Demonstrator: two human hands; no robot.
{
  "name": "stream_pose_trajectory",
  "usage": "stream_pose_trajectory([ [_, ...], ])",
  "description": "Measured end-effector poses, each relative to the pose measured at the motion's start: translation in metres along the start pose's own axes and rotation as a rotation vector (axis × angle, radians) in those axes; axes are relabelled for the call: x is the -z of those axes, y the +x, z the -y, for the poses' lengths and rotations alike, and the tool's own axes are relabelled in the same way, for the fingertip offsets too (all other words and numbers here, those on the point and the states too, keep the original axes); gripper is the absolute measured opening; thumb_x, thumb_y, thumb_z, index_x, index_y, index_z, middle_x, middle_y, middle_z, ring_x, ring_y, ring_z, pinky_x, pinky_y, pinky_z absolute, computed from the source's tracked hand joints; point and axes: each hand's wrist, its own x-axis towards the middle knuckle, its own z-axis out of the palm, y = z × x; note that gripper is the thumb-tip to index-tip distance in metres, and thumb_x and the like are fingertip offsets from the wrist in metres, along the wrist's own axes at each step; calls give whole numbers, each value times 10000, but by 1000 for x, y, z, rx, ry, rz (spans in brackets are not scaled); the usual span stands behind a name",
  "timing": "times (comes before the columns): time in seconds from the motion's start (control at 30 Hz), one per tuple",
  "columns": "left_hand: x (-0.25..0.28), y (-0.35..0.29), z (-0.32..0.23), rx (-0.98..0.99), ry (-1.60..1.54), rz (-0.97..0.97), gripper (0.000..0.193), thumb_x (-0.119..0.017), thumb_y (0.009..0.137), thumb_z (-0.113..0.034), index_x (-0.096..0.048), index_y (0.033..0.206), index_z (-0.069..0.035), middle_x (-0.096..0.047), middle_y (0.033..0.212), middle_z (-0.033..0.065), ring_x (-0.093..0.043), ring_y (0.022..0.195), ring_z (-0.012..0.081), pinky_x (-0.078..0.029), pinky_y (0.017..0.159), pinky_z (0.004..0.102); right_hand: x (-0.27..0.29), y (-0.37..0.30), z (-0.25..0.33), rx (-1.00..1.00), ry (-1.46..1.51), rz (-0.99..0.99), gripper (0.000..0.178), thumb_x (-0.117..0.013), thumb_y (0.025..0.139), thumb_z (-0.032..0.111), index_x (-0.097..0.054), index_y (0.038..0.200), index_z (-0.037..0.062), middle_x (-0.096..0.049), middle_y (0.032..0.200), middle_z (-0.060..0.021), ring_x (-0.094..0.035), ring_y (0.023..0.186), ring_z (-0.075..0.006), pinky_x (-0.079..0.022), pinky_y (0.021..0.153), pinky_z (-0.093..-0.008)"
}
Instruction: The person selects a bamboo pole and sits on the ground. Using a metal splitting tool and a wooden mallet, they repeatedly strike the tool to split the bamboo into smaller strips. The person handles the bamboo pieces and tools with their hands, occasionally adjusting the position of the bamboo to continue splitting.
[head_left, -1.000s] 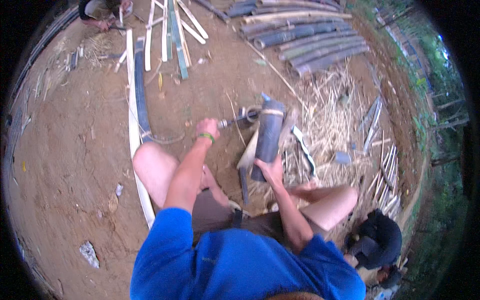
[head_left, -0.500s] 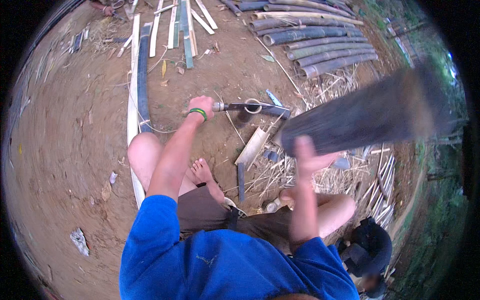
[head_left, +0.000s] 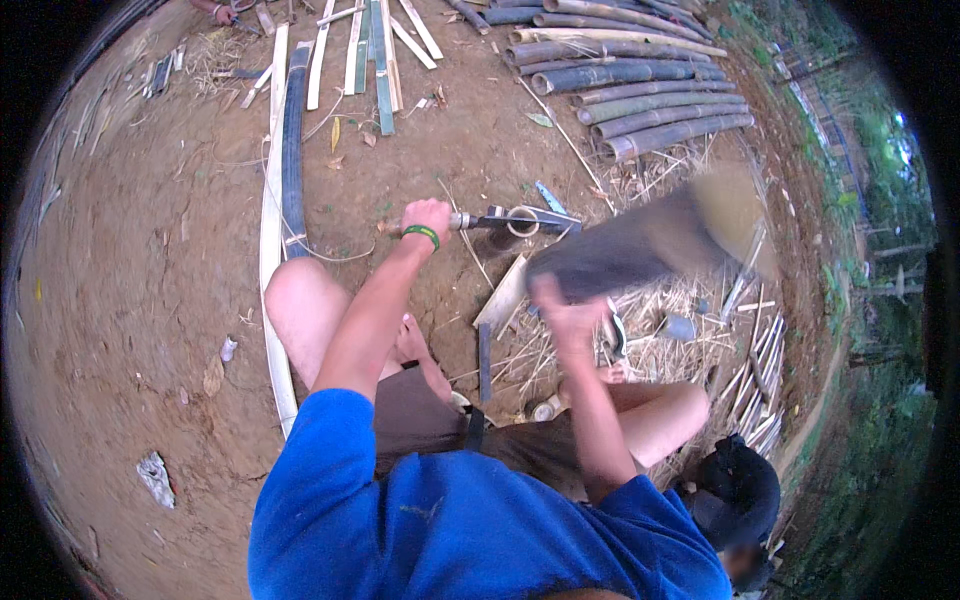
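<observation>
Motion blurs the bamboo section (head_left: pixel 640 245) gripped in the right hand (head_left: pixel 562 312), so its far end cannot be made out; it hangs tilted above scattered straw (head_left: pixel 690 340). The left hand (head_left: pixel 428 216) is clenched on the handle of a machete (head_left: pixel 510 220) lying over the bare dirt ground (head_left: pixel 120 300), near stacked bamboo poles (head_left: pixel 640 90). Half a second earlier, the section was raised higher and farther right.

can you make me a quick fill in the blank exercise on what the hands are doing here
1. The left hand grips the handle of a metal ____ lying on the dirt.
2. The right hand swings a blurred piece of ____.
3. A ____ wristband sits on the left wrist.
4. The person's shirt is ____.

Missing words: tool; bamboo; green; blue
</observation>
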Motion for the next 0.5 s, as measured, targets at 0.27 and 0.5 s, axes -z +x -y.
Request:
stream_pose_trajectory([
  [0.27,-40,-12,32,74,-6,-15,216,-707,711,-187,-692,903,-90,-688,967,150,-674,930,313,-550,792,430,23,90,91,-384,45,227,810,-837,666,266,-406,1266,-65,-627,1063,-160,-610,962,-241,-468,908,-351],
  [0.5,-22,2,-15,18,-10,22,180,-696,741,-145,-732,916,-125,-712,975,130,-687,952,282,-558,801,405,5,-30,-35,-441,-482,460,888,-835,625,371,-419,1264,-84,-602,1133,-230,-608,1033,-318,-478,917,-390],
])
